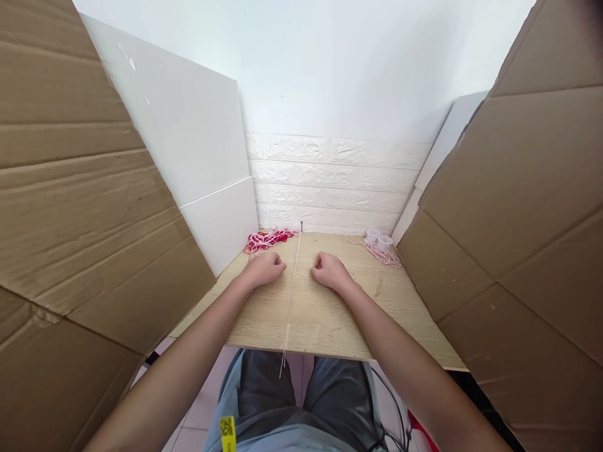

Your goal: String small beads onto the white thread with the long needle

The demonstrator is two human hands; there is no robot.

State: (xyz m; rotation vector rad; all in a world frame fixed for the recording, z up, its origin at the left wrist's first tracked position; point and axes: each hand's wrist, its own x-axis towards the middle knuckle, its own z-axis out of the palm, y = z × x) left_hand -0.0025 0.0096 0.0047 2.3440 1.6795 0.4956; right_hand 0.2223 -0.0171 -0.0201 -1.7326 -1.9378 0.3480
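A thin pale cord [294,282] runs from a small nail [301,225] at the back of the wooden table [320,320] to the front edge, where its loose ends hang over. My left hand [266,269] is closed, just left of the cord. On the other side, a little apart from the cord, my right hand [330,270] is closed too. The fingertips curl inward, and whatever they may hold is hidden or too thin to see. Behind my left hand lies a pile of red and pink-white cord [269,240].
Two small clear plastic cups [378,240] stand at the back right beside a bundle of pink-white cord [384,256]. Cardboard panels rise at the left [94,188] and right [522,207]. A white brick-pattern wall [325,182] closes off the back.
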